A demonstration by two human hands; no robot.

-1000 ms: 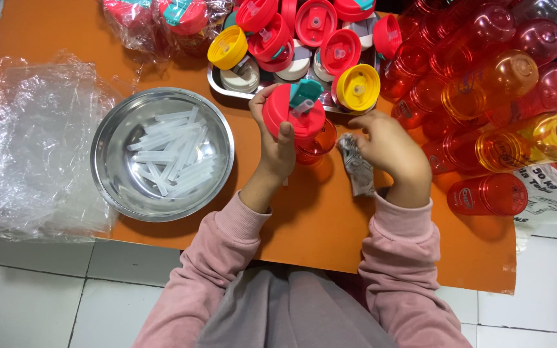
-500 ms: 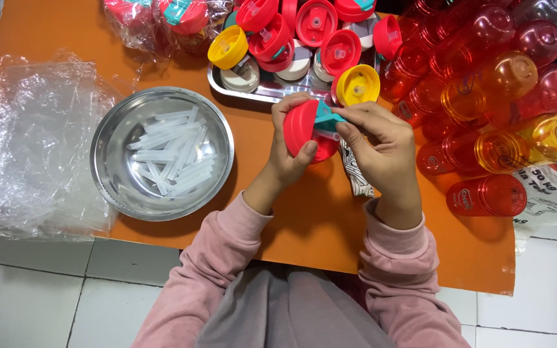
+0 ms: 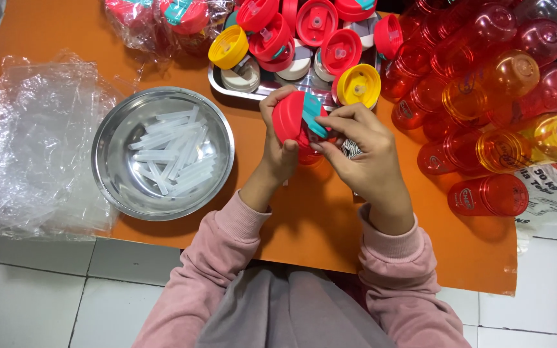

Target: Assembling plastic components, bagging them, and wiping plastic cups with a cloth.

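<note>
My left hand [image 3: 277,149] grips a red bottle lid [image 3: 289,119] from its left side, holding it tilted over the orange table [image 3: 304,219]. My right hand [image 3: 361,151] pinches the teal flip cap [image 3: 313,115] on that lid with thumb and fingers. Part of a red bottle shows just under the lid, mostly hidden by both hands. A small patterned packet [image 3: 352,148] peeks out beneath my right hand.
A steel bowl [image 3: 116,169] of clear plastic straws [image 3: 172,151] sits to the left. Crumpled clear plastic wrap [image 3: 27,148] lies at far left. A metal tray [image 3: 222,85] of red and yellow lids is behind. Several red and orange bottles [image 3: 504,90] are piled at right.
The lid was flat in my left hand, my right hand off to the side. My right hand came onto the lid's teal cap, and the lid now stands tilted.
</note>
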